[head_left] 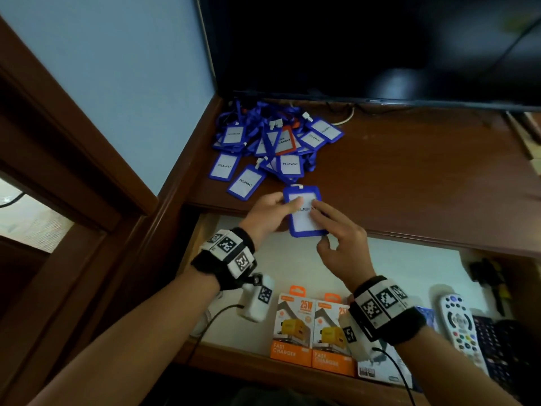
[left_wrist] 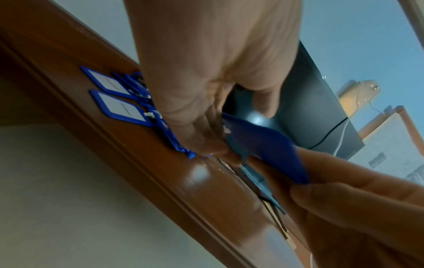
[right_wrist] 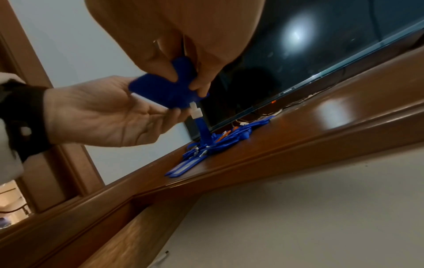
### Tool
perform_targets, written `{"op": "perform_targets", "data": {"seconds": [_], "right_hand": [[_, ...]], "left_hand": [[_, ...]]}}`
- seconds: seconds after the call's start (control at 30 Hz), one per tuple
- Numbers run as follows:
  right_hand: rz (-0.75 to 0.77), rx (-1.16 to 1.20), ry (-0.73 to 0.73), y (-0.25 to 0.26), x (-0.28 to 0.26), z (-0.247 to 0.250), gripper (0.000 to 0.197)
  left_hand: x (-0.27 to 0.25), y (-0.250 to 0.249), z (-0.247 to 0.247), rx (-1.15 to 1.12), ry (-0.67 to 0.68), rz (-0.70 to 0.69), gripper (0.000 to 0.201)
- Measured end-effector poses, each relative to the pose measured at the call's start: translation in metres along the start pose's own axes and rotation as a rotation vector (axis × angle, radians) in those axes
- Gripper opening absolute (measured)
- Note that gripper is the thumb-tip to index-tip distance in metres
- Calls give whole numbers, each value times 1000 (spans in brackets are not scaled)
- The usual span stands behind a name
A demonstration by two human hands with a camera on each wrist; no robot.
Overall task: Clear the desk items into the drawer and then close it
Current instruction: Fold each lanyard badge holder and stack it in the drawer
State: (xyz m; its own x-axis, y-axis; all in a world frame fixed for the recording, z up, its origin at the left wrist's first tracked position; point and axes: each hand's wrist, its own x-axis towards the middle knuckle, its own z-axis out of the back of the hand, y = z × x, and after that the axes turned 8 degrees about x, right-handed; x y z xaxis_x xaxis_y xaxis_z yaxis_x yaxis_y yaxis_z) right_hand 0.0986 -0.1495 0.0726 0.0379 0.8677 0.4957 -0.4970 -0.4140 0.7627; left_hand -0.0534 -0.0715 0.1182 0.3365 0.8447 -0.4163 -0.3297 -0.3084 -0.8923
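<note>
Two hands meet on one badge holder from where I watch. Largest first: the dark television screen (head_left: 380, 45) stands at the far edge of the wooden desk (head_left: 409, 177). Below the desk's near edge the drawer (head_left: 409, 265) is pulled open, its pale floor showing. On the far left of the desk lies a tangled heap of blue badge holders (head_left: 272, 148) with blue lanyards, cards reading PELAWAT, and one orange-framed holder among them. In the drawer's near part stand two orange fast charger boxes (head_left: 292, 326) side by side, and to their right lies a white remote control (head_left: 461, 323).

The single blue badge holder (head_left: 304, 210) is held above the desk's near edge, just near of the heap. My left hand (head_left: 265, 215) grasps its left edge, thumb across the card face. My right hand (head_left: 341, 238) pinches its right edge between thumb and fingers. In the right wrist view its lanyard (right_wrist: 203, 129) runs down from the white clip into the heap.
</note>
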Motion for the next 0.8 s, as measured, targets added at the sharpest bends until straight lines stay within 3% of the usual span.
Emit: {"op": "perform_targets", "data": {"seconds": [0.07,0.13,0.3,0.43,0.53,0.8], "right_hand": [[-31,93,42,1,-2,0,50],[-110,194,26,2,0,1,46],[-348,382,-132,10,25,5,28],[-481,616,70,21,50,1,38],[-572,742,105,28,64,-6,46],[-493,772,22,43,68,-12,25]], "left_hand": [[0,1,-3,-9,-104,-26,30],[-2,6,0,13,-113,-44,37],[-20,9,18,99,57,-113,44],[-34,-2,31,54,183,-204,52],[-42,-10,40,-11,232,-268,56],[-46,-9,62,-229,173,-314,69]]}}
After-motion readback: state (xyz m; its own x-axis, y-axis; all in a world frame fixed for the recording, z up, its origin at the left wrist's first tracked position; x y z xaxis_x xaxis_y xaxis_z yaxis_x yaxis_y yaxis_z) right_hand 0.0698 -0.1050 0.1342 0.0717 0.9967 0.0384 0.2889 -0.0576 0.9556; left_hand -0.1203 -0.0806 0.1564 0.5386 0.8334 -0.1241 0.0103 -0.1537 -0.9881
